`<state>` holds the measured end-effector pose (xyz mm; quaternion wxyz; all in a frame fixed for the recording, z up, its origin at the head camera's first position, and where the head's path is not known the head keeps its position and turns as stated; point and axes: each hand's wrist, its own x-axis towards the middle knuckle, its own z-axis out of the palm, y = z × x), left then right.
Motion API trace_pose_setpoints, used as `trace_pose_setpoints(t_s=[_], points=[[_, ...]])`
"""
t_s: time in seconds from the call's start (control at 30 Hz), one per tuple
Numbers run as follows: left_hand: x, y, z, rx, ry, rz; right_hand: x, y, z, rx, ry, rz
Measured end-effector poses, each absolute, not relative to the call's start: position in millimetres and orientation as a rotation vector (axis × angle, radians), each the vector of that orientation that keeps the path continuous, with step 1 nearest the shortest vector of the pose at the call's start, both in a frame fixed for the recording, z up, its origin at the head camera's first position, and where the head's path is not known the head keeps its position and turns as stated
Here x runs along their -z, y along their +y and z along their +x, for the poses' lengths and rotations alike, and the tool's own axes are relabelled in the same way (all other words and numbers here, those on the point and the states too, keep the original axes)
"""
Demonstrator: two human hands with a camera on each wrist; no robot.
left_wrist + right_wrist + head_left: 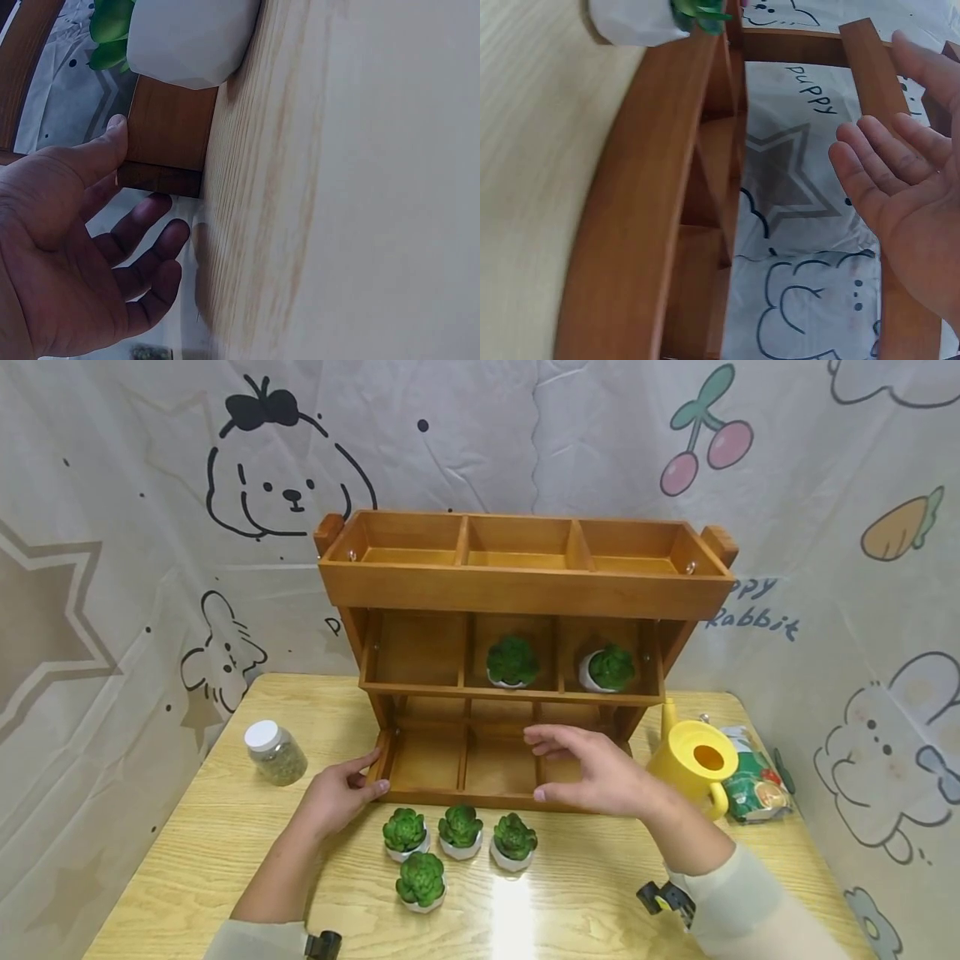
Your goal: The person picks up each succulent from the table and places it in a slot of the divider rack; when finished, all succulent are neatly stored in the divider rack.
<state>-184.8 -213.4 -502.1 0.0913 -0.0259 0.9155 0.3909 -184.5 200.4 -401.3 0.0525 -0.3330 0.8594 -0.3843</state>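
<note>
A three-tier wooden planter shelf [525, 589] stands on the table, each tier split into compartments. My left hand [335, 797] holds the left front corner of its bottom tier, thumb and index finger on the wood [169, 127] while the other fingers are loosely bent. In front of the bottom tier, my right hand [592, 772] hovers with relaxed fingers and nothing in it; the right wrist view shows the palm [922, 217] apart from the wood. Small potted succulents sit in the middle tier's centre [512, 662] and right [609, 669] compartments.
Several more potted succulents [422, 881] stand on the table [585, 893] before the shelf. To the left is a clear jar [279, 758] with a white lid. A yellow watering can [693, 760] and a green packet [753, 785] are at right. Printed cloth [480, 435] hangs behind.
</note>
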Motion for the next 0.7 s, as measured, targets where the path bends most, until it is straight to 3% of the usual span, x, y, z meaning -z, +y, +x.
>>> trace_pose_setpoints(t_s=[0.7], points=[[503, -214, -184, -1.156, 2.733, -0.062, 447, 199, -168, 1.145, 2.409, -0.978]])
